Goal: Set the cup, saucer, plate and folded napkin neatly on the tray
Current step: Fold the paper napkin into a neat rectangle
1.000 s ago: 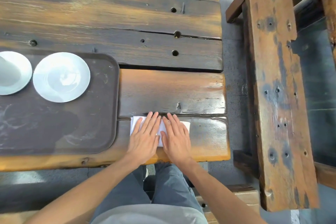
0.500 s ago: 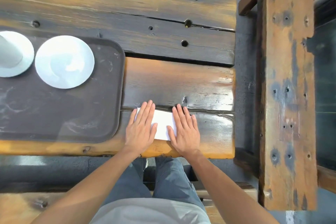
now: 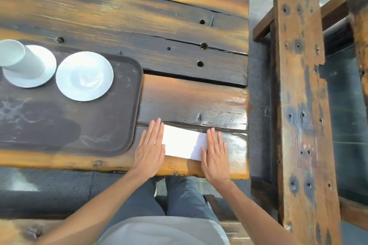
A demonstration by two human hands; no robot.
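Observation:
A white folded napkin lies flat on the wooden table near its front edge, just right of the dark brown tray. My left hand presses flat on the napkin's left end, fingers together and extended. My right hand lies flat on its right end. On the tray's far left a white cup stands on a white saucer. A white plate sits beside them on the tray.
The table is made of dark rough planks with holes and cracks. A weathered wooden bench runs along the right, across a gap. My legs and another bench show below the table edge.
My hands have slid apart along the napkin, from side by side at its middle to its two ends. The camera has shifted, bringing the cup into view.

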